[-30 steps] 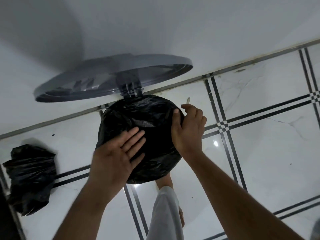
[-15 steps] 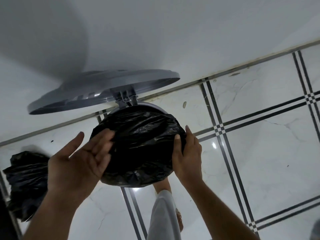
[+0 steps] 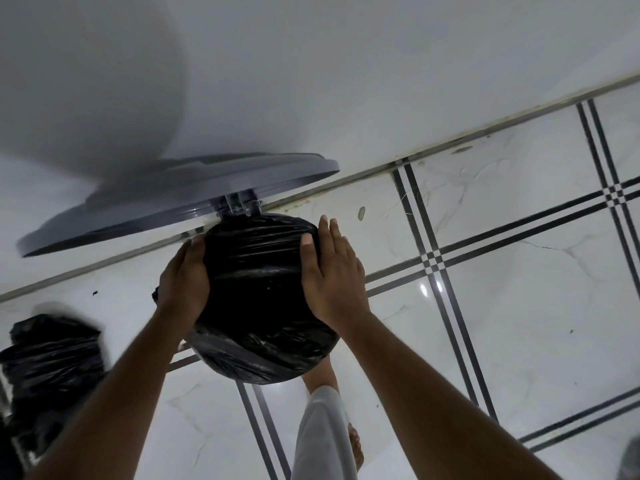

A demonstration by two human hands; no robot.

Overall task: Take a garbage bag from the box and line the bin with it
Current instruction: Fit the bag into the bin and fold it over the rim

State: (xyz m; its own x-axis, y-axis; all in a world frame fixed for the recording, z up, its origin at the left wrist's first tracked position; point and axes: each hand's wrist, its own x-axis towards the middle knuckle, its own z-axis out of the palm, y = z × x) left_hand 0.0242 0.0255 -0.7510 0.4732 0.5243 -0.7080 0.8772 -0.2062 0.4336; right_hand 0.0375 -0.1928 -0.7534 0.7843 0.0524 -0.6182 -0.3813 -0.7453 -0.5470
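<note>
Head view: since half a second ago the left hand (image 3: 183,282) has come in from its lifted, open pose off the bin's left side and now lies against the left flank of the garbage bag (image 3: 256,296); the right hand (image 3: 332,271) has slid up on the right flank, and the whole scene sits lower and closer in frame. Black bag now stretched over the mouth of the bin (image 3: 266,362), film taut across the top with horizontal creases, slacker folds round the near rim. Bag lies between the two grips. Left grip: fingers wrapped round the bag's left side, thumb on top near the rim edge. Right grip: fingers straight and together, palm flat, pressing the bag's right side, thumb tip on the upper film. Grey lid (image 3: 180,206) stands tipped open on its hinge behind the bin, against the white wall (image 3: 346,81). A second black bag (image 3: 52,358), bunched, sits on the tiled floor (image 3: 519,306) at far left, blurred. A bare foot and a white trouser leg (image 3: 325,438) show just below the bin.
</note>
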